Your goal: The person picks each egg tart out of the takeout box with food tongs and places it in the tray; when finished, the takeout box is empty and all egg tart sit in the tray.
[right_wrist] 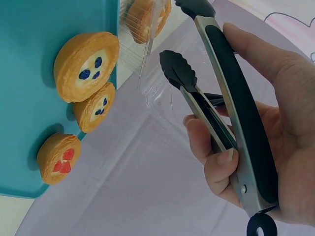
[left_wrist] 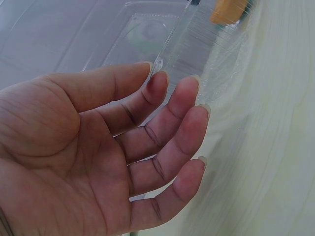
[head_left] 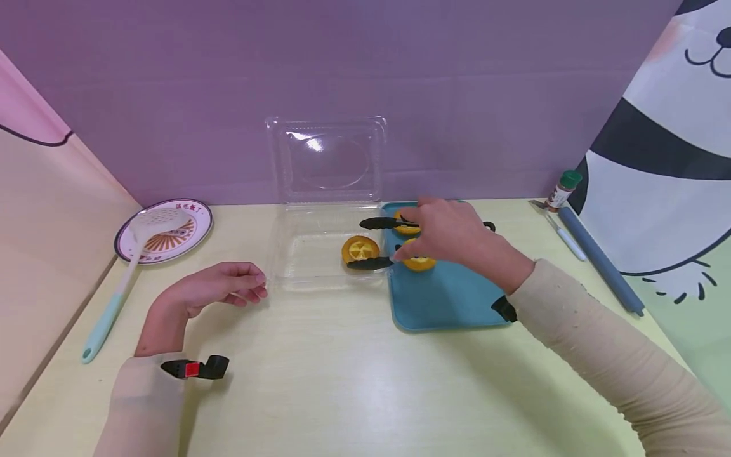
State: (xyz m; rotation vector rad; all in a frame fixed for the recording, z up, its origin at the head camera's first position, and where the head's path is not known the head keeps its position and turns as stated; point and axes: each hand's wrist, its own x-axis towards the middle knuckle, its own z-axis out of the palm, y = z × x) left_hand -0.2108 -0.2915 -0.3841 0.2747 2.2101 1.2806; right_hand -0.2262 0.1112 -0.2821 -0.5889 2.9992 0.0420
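Observation:
My right hand (head_left: 448,231) holds black-and-metal tongs (right_wrist: 248,113) above the blue tray's left edge, with their tips spread apart. One egg tart (head_left: 361,246) lies in the right part of the clear plastic container (head_left: 308,289); in the head view a tong tip overlaps it, and I cannot tell whether they touch. On the blue tray (head_left: 445,308), the right wrist view shows two tarts with blue dots (right_wrist: 88,66) and one with a red topping (right_wrist: 61,157). My left hand (head_left: 217,285), fingers loosely bent and holding nothing, hovers beside the container's left side.
The container's raised lid (head_left: 327,158) stands against the purple backdrop. At left, a slotted ladle (head_left: 122,279) lies across a patterned plate (head_left: 197,231). On the right are a green-capped jar (head_left: 562,190), a small knife (head_left: 565,236) and a grey-blue rod (head_left: 602,263).

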